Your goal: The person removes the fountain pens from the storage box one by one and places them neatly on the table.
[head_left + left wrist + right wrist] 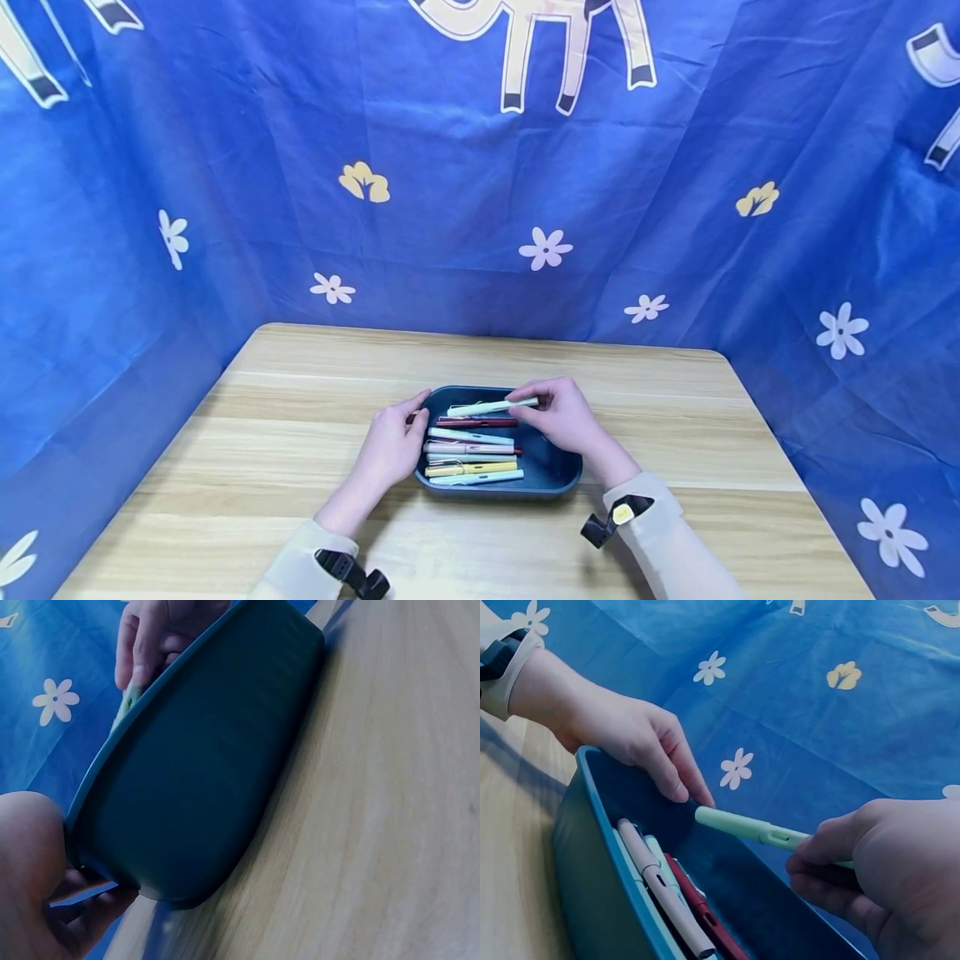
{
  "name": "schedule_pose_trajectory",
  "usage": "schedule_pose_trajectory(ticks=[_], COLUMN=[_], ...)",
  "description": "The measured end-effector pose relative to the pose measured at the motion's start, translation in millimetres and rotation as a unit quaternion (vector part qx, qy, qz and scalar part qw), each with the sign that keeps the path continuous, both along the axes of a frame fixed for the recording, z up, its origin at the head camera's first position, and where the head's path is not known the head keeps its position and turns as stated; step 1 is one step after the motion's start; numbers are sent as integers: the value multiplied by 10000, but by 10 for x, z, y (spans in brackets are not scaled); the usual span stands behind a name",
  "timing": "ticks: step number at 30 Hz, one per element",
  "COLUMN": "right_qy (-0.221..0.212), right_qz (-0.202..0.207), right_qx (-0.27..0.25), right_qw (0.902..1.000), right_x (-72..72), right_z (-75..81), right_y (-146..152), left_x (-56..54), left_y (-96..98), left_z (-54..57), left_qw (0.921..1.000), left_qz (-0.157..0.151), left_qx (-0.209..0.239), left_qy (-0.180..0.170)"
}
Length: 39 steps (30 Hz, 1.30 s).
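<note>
A dark teal plastic tray [551, 467] stands on the table with several pens in it. My right hand [562, 414] pinches a pale green pen [739, 824] between thumb and fingers, over the far part of the tray. At the tray's left end my left hand [392, 443] grips the rim, thumb on the inner side and fingers outside. A dark red pen [476, 422] lies closest to the held one. Nearer to me are a greyish-pink pen [465, 448], a yellow pen [480, 468] and some pale ones, lying roughly side by side.
The tray rests on a light wood-grain table [300, 400]. Blue cloth [450, 275] printed with flowers and animals hangs behind the table and along both sides. Black wrist-worn cameras sit on both sleeves, the right one [600, 529] beside the tray's near right corner.
</note>
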State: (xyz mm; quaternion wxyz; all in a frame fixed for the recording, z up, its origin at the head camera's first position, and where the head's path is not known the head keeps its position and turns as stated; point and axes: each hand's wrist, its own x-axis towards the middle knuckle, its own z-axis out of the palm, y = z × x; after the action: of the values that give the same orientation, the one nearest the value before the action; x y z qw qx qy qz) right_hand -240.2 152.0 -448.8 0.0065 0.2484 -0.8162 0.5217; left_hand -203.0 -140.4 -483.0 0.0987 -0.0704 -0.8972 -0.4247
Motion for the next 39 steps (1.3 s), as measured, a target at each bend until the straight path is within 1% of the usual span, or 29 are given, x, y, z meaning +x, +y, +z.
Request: schedule_pose_trajectory(ticks=[4, 10, 15, 17, 22, 28, 33, 39], right_qy=[-89, -92, -42, 45, 208, 235, 274, 373], right_qz=[-20, -101, -236, -249, -322, -501, -525, -683], right_qx=[-226, -357, -389, -453, -581, -687, -890, -978], right_qw=[9997, 9993, 9990, 9987, 9976, 9961, 9943, 9922], right_x=[34, 88, 111, 111, 114, 143, 172, 189], right_z=[51, 140, 197, 208, 213, 241, 207, 162], right_y=[46, 172, 326, 393, 552, 687, 807, 974], left_x=[-4, -13, -30, -34, -32, -30, -31, -29], left_y=[-1, -4, 2, 5, 7, -4, -6, 3], left_z=[2, -8, -24, -28, -23, -8, -14, -41], left_qw=[10000, 10000, 9999, 9999, 9999, 9999, 9999, 9999], left_qz=[10, 13, 31, 47, 52, 61, 61, 59], left_qx=[3, 50, 102, 110, 113, 122, 110, 116], left_qy=[-42, -51, -66, -77, -85, -84, -69, -50])
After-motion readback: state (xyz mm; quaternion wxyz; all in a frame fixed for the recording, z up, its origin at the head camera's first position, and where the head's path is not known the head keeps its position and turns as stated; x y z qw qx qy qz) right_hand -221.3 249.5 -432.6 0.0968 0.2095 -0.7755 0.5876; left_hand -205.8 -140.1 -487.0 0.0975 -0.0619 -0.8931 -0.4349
